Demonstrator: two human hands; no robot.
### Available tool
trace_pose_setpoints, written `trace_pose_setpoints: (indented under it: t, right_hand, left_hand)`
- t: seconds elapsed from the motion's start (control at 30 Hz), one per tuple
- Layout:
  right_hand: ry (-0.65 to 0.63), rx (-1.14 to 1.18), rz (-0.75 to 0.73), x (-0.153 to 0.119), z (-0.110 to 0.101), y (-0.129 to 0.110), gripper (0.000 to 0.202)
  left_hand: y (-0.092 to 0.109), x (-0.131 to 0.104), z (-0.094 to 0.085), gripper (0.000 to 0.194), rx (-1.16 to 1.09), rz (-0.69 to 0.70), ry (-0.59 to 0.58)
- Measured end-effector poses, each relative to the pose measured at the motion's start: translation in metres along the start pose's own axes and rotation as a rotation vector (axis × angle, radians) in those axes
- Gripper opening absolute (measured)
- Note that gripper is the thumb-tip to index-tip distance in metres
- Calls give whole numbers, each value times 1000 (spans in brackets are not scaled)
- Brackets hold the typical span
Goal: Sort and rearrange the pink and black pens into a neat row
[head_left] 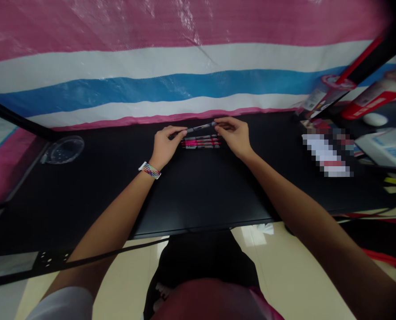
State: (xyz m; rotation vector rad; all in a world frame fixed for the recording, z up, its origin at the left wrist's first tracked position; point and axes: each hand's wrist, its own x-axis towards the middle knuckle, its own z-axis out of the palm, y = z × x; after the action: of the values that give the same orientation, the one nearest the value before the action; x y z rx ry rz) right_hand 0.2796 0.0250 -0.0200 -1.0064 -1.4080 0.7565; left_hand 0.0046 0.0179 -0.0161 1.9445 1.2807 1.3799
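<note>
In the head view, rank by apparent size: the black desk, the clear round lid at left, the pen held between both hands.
Largest to smallest:
1. black desk
2. clear round lid
3. pen
Lid and pen look close in size.

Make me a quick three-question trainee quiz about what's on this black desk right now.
1. True or false: both hands grip one dark slim pen.
2. Where do the pink and dark pens lie?
3. Which wrist wears the multicoloured woven band?

Key:
1. True: left hand and right hand each hold an end.
2. In a row on the black desk, just nearer the person than the held pen.
3. Left.
</note>
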Motion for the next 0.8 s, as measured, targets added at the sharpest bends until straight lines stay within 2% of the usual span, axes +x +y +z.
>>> trace_pose_setpoints:
  t: [0.17,0.33,0.43,0.57,0.8]
  right_hand:
    - [-20,-226,-49,2,-4,3,13]
    - [-48,-427,-118,3,-6,10,14]
    - [-108,-531,-139,2,-6,13,20]
    - [-174,-584,-165,-1,-5,10,26]
    - [-180,-559,-155,-2,-5,10,26]
  left_hand:
    - [-5,3,2,17,-30,-32,-21]
    - [-8,4,1,9,148,-20,-24]
    - [-9,4,1,8,250,-31,-49]
    - [-10,5,0,10,307,-54,-82]
    - [-18,5,3,16,304,-75,-99]
